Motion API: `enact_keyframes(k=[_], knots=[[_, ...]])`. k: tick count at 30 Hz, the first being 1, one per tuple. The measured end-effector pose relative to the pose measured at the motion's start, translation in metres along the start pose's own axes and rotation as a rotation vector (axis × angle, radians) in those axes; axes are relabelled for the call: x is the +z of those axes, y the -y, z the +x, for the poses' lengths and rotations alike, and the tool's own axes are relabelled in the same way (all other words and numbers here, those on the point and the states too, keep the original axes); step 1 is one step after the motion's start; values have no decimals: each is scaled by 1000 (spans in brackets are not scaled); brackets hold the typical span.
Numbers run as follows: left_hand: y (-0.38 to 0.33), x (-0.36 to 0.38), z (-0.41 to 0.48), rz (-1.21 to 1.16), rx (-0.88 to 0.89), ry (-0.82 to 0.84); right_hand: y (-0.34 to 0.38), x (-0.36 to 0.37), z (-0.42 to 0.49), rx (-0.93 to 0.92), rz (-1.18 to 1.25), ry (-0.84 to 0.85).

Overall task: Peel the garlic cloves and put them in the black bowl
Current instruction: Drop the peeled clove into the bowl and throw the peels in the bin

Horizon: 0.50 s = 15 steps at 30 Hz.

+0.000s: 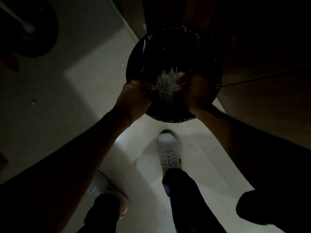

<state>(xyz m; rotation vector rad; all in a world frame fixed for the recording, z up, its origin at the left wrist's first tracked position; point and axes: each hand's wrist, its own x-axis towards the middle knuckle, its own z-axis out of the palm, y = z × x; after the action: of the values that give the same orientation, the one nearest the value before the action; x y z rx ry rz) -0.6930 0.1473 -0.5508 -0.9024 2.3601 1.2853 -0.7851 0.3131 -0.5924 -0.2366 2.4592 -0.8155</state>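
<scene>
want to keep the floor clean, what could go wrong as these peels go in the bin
1. The peels sit between the left hand and right hand over the near side of the bin. Light flakes may drift past its rim onto the floor, where pale bits already lie.
2. It is very dark, so anything still good in the heap could be dumped unseen.
3. The shoe stands close by and could tread on any spill.

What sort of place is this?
Probably a dim kitchen or utility corner: pale tiled floor, a bag-lined bin and wooden panels right beside it. It is too dark to be sure.
</scene>
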Motion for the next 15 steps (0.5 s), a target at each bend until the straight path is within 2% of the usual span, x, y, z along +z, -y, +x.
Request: enact_keyframes(k=[2, 5, 9, 10, 13, 15], knots=[[3, 3, 3, -30, -29, -8, 0, 5, 2, -61, -197, 16], [5, 5, 3, -31, -29, -29, -1, 10, 5, -76, -355, 41], [-1, -1, -1, -10, 2, -41, 4, 3, 0, -114, -280, 126], [-3, -2, -2, 2, 11, -41, 7, 0, -3, -130, -297, 117], [-9, -5, -5, -2, 10, -42, 12, -2, -3, -135, -278, -49], [-14, -7, -8, 7, 16, -34, 16, -9, -3, -119, -282, -6]])
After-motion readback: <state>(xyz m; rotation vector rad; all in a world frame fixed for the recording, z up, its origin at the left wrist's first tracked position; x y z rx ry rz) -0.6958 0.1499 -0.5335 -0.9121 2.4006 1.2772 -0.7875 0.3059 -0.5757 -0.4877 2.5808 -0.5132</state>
